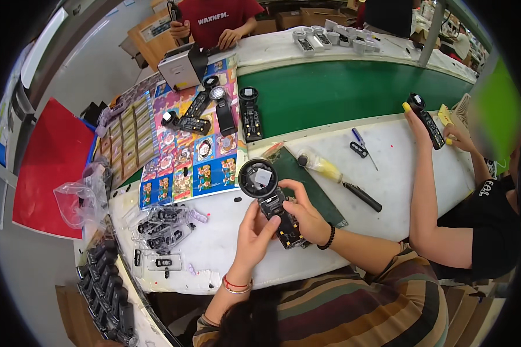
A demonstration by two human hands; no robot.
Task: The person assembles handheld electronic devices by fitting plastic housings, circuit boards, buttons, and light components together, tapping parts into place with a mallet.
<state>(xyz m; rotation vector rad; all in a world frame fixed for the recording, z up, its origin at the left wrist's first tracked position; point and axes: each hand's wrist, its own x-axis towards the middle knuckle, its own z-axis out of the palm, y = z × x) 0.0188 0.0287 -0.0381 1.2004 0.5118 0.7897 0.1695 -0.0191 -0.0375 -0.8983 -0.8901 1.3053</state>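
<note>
Between my hands is a black handheld device (289, 230) with a round ring head and an exposed circuit board. A small pale square sits inside the ring. My left hand (255, 236) grips the device's left side, thumb lying on the board. From the right, my right hand (308, 215) closes round the body, its thumb near the neck just below the ring. The device is held tilted above the white tabletop (214, 266). Just beyond my right hand lie a dark green mat (312, 194) and a clear bottle with yellow contents (321, 166).
At left lie bagged black parts (163, 226); a rack of black housings (105, 289) stands lower left. Similar devices (250, 115) rest beside a colourful printed sheet (205, 173). A screwdriver (366, 149) and black rod (362, 197) lie right. A co-worker's hand (418, 124) holds another device.
</note>
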